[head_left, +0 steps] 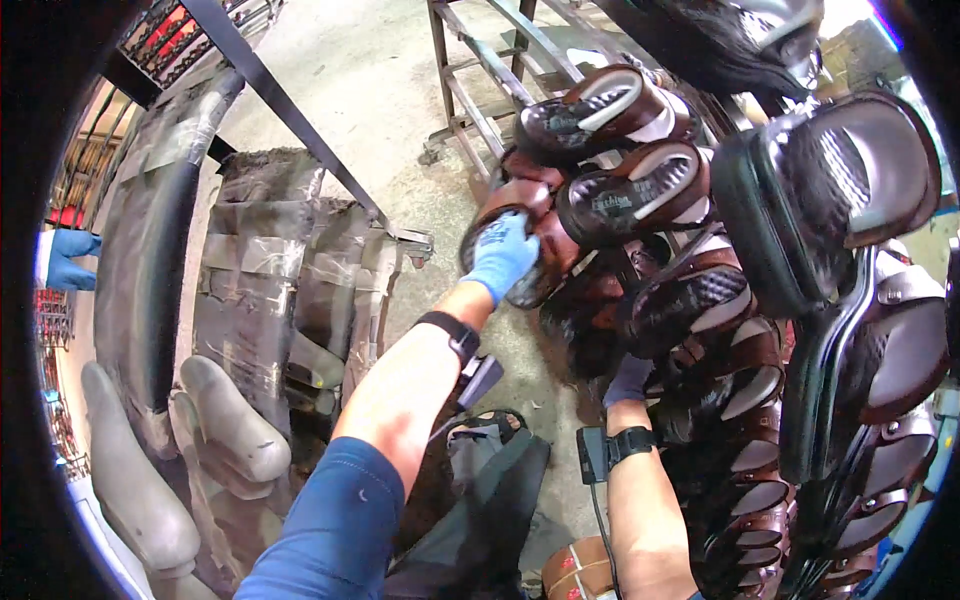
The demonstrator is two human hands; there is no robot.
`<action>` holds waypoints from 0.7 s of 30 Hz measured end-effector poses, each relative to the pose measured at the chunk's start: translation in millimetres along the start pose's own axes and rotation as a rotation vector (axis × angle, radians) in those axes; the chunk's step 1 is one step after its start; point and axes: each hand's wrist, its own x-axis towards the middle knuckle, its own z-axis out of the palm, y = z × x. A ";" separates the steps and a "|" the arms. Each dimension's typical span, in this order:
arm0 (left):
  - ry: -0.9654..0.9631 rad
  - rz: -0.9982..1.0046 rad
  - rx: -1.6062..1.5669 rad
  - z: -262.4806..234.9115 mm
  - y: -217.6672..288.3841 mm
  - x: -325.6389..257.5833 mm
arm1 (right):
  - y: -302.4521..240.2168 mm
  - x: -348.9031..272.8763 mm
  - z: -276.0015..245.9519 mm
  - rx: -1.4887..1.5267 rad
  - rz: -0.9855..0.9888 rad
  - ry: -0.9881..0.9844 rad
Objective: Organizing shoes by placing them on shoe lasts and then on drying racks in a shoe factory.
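Observation:
My left hand (505,255), in a light blue glove, is closed on a brown sandal (530,205) with a dark printed insole. That sandal is blurred and sits at the left end of a cluster of similar sandals. Below the cluster, my right hand (629,381), in a darker blue-looking glove, reaches up against the underside of dark brown sandals (590,305). Its fingers are mostly hidden in shadow, so its grip does not show. Just right of my left hand lies another brown sandal (630,195), with its open heel facing me.
A tall rack of hanging sandals (755,380) fills the right side, with larger black-brown sandals (830,190) closest. Grey foot-shaped forms (235,420) stand at left beside dark taped pads (245,240). A metal frame (470,80) stands behind. A round brown object (580,572) sits below.

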 end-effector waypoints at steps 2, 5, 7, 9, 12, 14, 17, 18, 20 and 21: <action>0.007 0.046 -0.048 -27.3 -38.9 -8.1 | -89.5 -34.7 -39.9 0.518 0.115 -0.058; -0.005 -0.101 -0.304 -14.6 -22.1 -52.1 | -112.2 -80.0 -118.5 1.002 0.446 -0.237; -0.016 -0.166 -0.306 -20.4 -57.9 -97.4 | -152.1 -145.4 -188.0 0.910 0.239 -0.505; -0.114 -0.296 -0.396 -1.4 -16.6 -152.0 | -121.6 -210.2 -213.1 0.676 0.239 -0.631; -0.332 -0.264 -0.159 12.5 15.0 -248.2 | -93.5 -298.3 -247.4 0.656 0.471 -0.788; -0.522 -0.277 -0.062 19.8 44.1 -313.6 | -71.9 -353.6 -270.7 0.709 0.588 -0.743; -0.907 0.006 -0.049 -6.1 113.2 -409.5 | -49.6 -425.4 -320.6 0.906 0.787 -0.506; -1.034 0.174 -0.149 1.6 152.1 -440.7 | -31.2 -462.9 -317.5 0.961 0.820 -0.295; -1.233 0.409 -0.348 -12.3 253.3 -505.6 | -2.8 -530.7 -326.2 0.934 0.781 0.103; -1.303 0.460 -0.456 -27.4 319.2 -544.3 | 15.1 -573.4 -325.3 1.165 0.987 0.031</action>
